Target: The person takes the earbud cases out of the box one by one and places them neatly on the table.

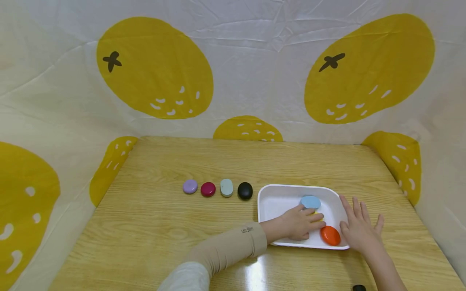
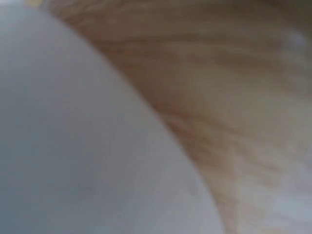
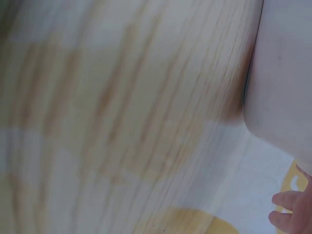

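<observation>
A white tray [image 1: 284, 196] stands on the table and holds three smooth, pebble-like pieces. The light blue piece [image 1: 310, 202] lies toward the back and the orange-red piece [image 1: 330, 235] at the front right. Between them a yellow piece [image 1: 318, 216] shows partly under my left hand [image 1: 299, 221], which reaches palm down into the tray with its fingers extended over it. At the tray's right end my right hand [image 1: 362, 228] has spread fingers, thumb and forefinger right at the rim. Fingertips [image 3: 285, 207] appear at the lower right of the right wrist view.
Left of the tray, a row holds a lilac piece [image 1: 190, 186], a crimson piece [image 1: 208, 189], a pale grey-green piece [image 1: 226, 188] and a black piece [image 1: 245, 190]. A small black object [image 1: 359, 287] sits at the near edge. A lemon-print cloth [image 1: 255, 81] hangs behind the wooden table [image 1: 153, 226].
</observation>
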The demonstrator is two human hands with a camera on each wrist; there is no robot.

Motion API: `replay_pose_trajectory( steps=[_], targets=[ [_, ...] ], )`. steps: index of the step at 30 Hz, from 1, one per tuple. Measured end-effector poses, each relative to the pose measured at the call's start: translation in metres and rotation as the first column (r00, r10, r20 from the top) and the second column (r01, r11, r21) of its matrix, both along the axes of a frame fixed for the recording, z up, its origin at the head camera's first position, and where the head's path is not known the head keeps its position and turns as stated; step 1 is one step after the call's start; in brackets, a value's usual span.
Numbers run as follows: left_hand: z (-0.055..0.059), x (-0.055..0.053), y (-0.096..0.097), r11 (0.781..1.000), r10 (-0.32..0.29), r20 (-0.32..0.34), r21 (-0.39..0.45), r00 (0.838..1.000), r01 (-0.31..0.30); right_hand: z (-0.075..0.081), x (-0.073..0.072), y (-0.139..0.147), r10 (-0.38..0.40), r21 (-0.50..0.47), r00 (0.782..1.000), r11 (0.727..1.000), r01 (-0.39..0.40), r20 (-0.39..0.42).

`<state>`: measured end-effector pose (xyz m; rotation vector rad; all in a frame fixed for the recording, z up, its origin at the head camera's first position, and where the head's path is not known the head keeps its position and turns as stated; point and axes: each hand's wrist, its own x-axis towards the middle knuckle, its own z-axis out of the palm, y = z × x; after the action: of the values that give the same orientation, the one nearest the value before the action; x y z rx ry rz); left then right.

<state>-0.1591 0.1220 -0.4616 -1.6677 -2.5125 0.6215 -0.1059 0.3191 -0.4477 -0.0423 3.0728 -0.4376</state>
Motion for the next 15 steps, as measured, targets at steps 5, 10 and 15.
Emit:
replay_pose_trajectory(
  steps=[5, 10, 15],
  targets=[
    [-0.0037, -0.0026, -0.0021, 0.997, -0.007, -0.080, 0.071, 0.997, 0.013, 0.0009, -0.0001, -0.0003, -0.001, 0.000, 1.000, 1.000, 0.001, 0.009],
    [-0.0032, -0.0043, -0.0042, 0.995, 0.014, -0.094, 0.104, 0.995, -0.004, 0.0008, -0.0003, 0.0000, -0.003, 0.005, 1.000, 1.000, 0.003, 0.012],
    [-0.0024, -0.0049, -0.0067, 0.991, 0.087, -0.062, 0.105, 0.994, -0.081, 0.0006, 0.0001, -0.0006, -0.004, 0.006, 1.000, 1.000, 0.004, 0.003]
  ],
)
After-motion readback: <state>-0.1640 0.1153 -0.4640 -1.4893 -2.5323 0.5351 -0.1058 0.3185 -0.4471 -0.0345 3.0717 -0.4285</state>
